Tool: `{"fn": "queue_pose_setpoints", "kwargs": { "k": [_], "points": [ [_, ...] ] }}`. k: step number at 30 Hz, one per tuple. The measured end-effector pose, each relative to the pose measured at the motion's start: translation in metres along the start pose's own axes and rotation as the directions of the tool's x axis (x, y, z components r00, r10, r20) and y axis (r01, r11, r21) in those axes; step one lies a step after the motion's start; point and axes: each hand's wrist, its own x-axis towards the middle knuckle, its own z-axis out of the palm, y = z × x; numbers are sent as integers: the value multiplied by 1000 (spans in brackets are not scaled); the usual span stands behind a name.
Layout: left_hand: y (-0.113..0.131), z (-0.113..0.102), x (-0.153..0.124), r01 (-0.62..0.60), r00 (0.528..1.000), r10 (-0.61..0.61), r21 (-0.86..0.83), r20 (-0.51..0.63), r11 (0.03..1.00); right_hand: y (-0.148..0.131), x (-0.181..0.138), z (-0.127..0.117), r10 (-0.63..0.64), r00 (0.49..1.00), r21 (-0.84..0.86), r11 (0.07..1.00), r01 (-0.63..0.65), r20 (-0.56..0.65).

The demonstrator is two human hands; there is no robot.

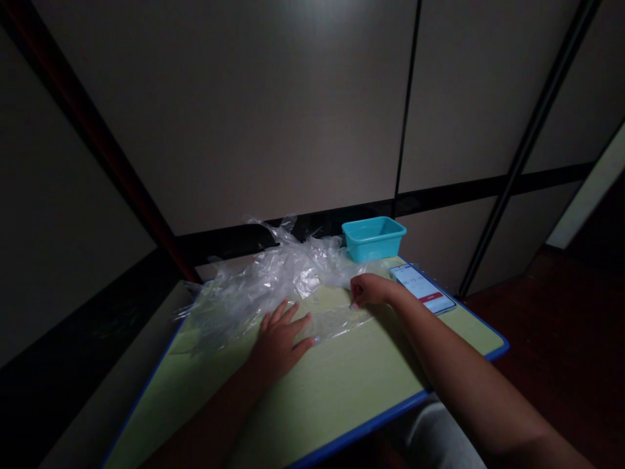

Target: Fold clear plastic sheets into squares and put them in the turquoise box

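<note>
My left hand (pixel 280 335) lies flat with its fingers spread on the green table (pixel 342 384), its fingertips pressing the near edge of a clear plastic bag (pixel 342 319) spread on the tabletop. My right hand (pixel 367 288) is curled into a pinch at the bag's far right corner, gripping the plastic. Behind both hands a crumpled pile of clear plastic bags (pixel 263 280) covers the back left of the table.
A teal plastic bin (pixel 374 238) stands at the table's back edge. A phone (pixel 422 288) with a lit screen lies to the right of my right hand. The table has a blue rim; pale wall panels rise behind it, dark floor to the right.
</note>
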Motion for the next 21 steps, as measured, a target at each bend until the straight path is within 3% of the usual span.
{"fn": "queue_pose_setpoints", "kwargs": {
  "k": [21],
  "points": [
    [-1, 1, 0, 17, 999, -18, 16, 27, 1000, -1, -3, -2, -4, 999, -66, 998, 7, 42]
  ]
}}
